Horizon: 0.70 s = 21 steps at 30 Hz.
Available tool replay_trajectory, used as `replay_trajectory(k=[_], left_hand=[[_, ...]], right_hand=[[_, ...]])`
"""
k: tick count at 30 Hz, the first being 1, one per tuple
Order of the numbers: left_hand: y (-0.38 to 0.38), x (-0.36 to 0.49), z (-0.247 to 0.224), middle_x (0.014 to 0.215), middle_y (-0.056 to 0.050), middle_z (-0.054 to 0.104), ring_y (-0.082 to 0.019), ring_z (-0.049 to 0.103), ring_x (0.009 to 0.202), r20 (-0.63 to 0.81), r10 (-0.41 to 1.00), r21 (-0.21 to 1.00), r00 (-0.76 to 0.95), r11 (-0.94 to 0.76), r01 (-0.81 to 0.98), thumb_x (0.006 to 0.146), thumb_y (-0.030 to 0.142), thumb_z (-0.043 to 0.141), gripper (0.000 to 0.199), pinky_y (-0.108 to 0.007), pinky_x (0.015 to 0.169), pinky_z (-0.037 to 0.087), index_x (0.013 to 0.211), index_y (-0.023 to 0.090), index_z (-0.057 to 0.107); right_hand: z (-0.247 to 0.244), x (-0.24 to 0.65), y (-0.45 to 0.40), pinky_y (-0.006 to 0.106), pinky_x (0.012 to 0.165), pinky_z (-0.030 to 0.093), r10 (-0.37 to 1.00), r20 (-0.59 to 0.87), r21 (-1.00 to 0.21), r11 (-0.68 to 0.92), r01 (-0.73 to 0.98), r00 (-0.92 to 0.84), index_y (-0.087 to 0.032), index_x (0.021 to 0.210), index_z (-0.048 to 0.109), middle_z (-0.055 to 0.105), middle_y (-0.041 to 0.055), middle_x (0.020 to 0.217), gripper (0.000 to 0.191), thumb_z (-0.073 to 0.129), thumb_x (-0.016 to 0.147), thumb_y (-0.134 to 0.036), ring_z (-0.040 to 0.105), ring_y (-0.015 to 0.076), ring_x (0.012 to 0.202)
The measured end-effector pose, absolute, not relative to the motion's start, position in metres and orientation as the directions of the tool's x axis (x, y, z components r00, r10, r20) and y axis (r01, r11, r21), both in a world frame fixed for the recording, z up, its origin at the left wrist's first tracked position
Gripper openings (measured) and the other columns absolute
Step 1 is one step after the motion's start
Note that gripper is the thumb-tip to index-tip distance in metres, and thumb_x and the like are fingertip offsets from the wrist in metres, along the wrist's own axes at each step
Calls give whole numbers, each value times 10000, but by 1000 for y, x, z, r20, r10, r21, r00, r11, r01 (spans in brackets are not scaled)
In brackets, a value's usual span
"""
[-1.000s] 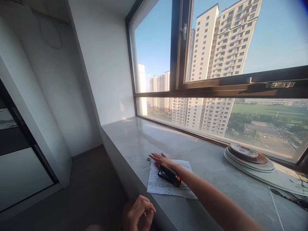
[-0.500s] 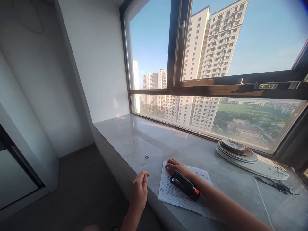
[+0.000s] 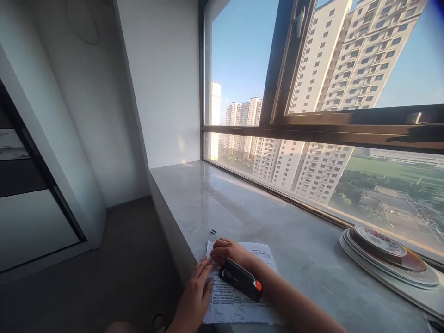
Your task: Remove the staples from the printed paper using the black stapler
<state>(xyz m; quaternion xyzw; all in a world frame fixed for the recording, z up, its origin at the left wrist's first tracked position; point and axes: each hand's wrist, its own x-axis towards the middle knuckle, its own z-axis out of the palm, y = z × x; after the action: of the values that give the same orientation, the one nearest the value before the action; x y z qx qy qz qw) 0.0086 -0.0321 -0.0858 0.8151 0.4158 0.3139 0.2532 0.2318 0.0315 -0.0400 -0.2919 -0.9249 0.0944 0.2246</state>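
At bottom centre, the left hand (image 3: 194, 293), fingers together, touches the paper (image 3: 224, 311), and the right hand (image 3: 233, 252), fingers curled, any pinch unclear on both, is nearer the sheet-borne stapler (image 3: 240, 280), its long axis slanting down-right from those fingertips.

A dark window frame (image 3: 312, 119) with a pale handle (image 3: 300, 24) looks out on tall apartment blocks (image 3: 362, 62), a green field (image 3: 388, 167) and a blue sky (image 3: 241, 41). At right, a stack of flat round discs (image 3: 390, 256), the top one patterned, lies on the glossy grey sill (image 3: 239, 203). Further left are a white wall (image 3: 163, 78), a dark floor (image 3: 138, 245) and a pale door panel (image 3: 38, 231) edged in black.
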Motion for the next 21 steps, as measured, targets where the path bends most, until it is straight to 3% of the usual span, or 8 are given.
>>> replay_trajectory(k=[8,13,18,21], left_hand=[[-38,11,-75,1484,-42,537,-250,386,1455,303,840,645,451,-529,552,1026,302,386,418,-472,1187,386,1413,299,544],[-42,13,-60,1435,-39,568,-253,426,1419,308,830,593,465,-549,589,1009,258,391,403,-469,1137,426,1371,308,561],[-38,16,-65,1420,-63,580,-269,427,1419,315,820,524,477,-570,633,992,217,374,405,-479,1103,443,1344,261,571],[-36,19,-73,1475,-72,539,-272,422,1427,302,832,479,466,-555,680,1013,241,339,416,-483,1100,448,1375,247,543]], right_hand=[[-30,238,22,313,826,466,622,368,-454,769,450,-691,-203,907,688,653,69,963,233,484,998,-270,562,197,901],[-28,241,19,343,868,491,704,377,-577,687,441,-602,-205,943,724,693,84,1000,285,478,1004,-337,611,212,938],[-27,279,-4,371,893,520,916,284,-783,393,482,-285,-216,1080,716,735,68,1026,374,480,999,-494,662,227,947],[-28,300,-43,389,892,531,955,282,-856,294,426,-93,-206,1146,692,728,83,1055,480,390,1019,-556,657,242,987]])
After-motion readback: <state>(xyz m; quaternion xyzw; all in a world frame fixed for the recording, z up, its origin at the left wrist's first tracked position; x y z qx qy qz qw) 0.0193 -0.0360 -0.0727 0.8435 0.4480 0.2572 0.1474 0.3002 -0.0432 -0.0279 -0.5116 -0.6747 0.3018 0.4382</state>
